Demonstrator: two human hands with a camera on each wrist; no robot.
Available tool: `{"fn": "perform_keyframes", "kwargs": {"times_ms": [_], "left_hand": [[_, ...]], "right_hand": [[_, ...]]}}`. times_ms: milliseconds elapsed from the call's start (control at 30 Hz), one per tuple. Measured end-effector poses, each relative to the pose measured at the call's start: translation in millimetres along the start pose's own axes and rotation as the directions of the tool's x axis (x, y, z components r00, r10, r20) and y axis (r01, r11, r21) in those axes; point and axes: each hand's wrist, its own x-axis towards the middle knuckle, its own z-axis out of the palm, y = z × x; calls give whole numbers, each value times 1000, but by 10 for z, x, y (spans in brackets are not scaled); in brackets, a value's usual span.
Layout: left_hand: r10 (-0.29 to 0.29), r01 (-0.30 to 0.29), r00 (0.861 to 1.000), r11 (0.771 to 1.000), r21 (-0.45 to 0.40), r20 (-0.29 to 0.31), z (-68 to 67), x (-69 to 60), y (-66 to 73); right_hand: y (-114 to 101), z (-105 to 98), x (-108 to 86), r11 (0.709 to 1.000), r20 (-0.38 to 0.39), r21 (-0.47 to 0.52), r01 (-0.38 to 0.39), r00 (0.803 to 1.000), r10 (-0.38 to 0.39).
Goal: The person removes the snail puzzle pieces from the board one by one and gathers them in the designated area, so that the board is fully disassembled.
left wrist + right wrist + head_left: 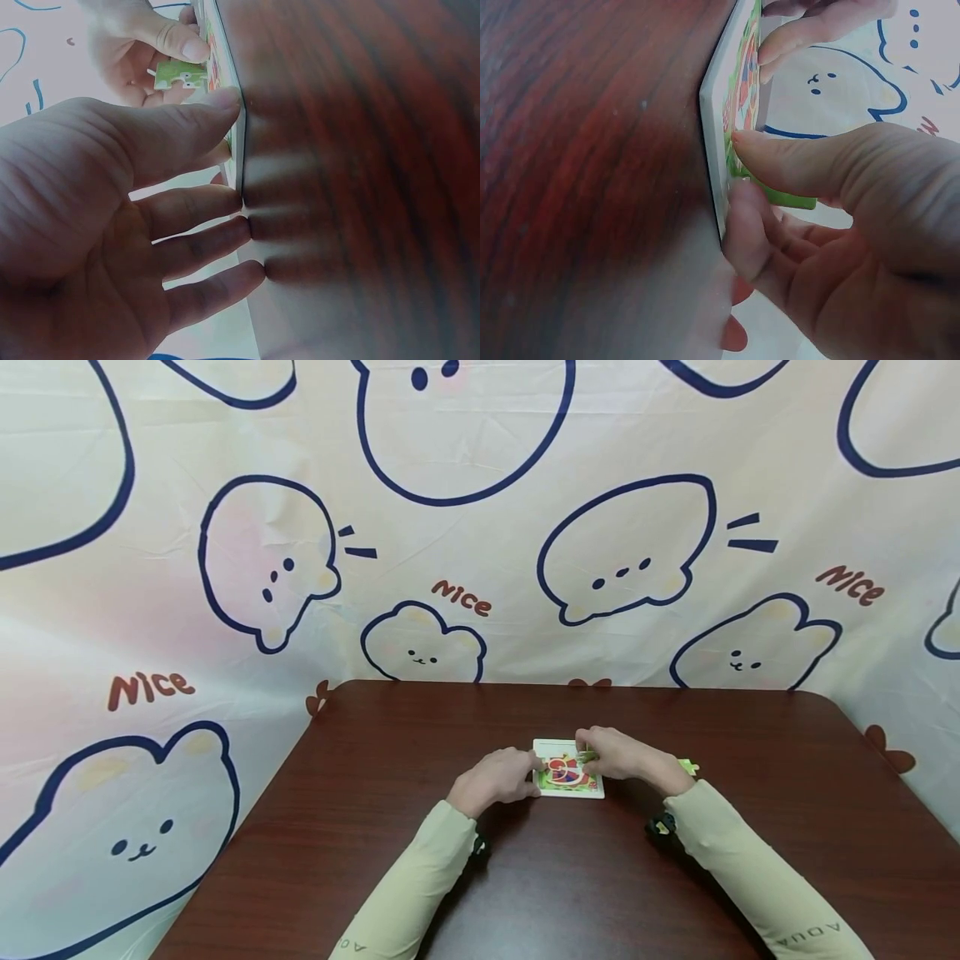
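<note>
Head view, hands first. Left hand (501, 777): fingers loosely straight and spread, thumb and index at the left edge of the board, the other three fingertips down on the wood beside it; nothing gripped. Right hand (618, 753): narrow, a green piece (180, 73) pinched between thumb and fingers over the right part of the board; whether the piece touched the face could not be told

Board (555, 747): one, white-edged, flat on the table in front of the person, between the two hands. Face: red, blue and green picture, partly covered by the fingers; joins too small to read

Loose piece (688, 767): one, yellow-green, on the table beyond the right wrist, partly hidden by the arm

State of the work, as judged: well advanced, much of the picture apparently filled; the pinched piece not yet seated and the loose one seemingly left to place. Exact count of gaps: not visible

Sleeves (431, 868): pair, pale, lettered. Wrist camera (660, 827): black, below the right cuff. Table (360, 843): dark red-brown, grained. Cloth (495, 552): pale, hung behind, blue-outlined animals and the word "Nice"
</note>
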Motion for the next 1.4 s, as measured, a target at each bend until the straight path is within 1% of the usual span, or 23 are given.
{"fn": "perform_keyframes", "kwargs": {"times_ms": [100, 267, 467, 667, 733, 867, 1067, 1300, 1400], "left_hand": [[-7, 7, 1000, 1000, -5, 1, 0, -3, 0], [-17, 17, 1000, 1000, -13, 4, 7, -8, -2], [-3, 3, 1000, 1000, 3, -6, 7, -4, -8], [0, 0, 1000, 1000, 14, -9, 4, -7, -20], [-5, 5, 1000, 1000, 9, -4, 2, -7, -20], [-9, 9, 1000, 1000, 7, 4, 9, -6, -16], [22, -21, 1000, 999, 35, -14, 20, -10, -14], [11, -10, 1000, 1000, 22, -10, 11, -16, -15], [9, -9, 1000, 1000, 22, -11, 9, -14, -13]], "right_hand": [[5, 6, 9, 1000, 13, 16, -3, 1000, 3], [9, 4, 8, 999, 3, 37, 2, 1000, -2], [-19, -22, -16, 999, -15, 37, 24, 1000, -23], [-48, -28, -21, 998, -48, -7, 61, 997, -61], [-40, -31, -20, 998, -52, -17, 63, 997, -64], [-15, -63, -45, 999, -79, -17, 44, 996, -45], [25, -143, -172, 1000, -117, 7, 21, 993, -20], [85, -278, -389, 995, -167, 103, 18, 986, 0], [147, -315, -481, 994, -174, 111, 16, 985, 4]]}}
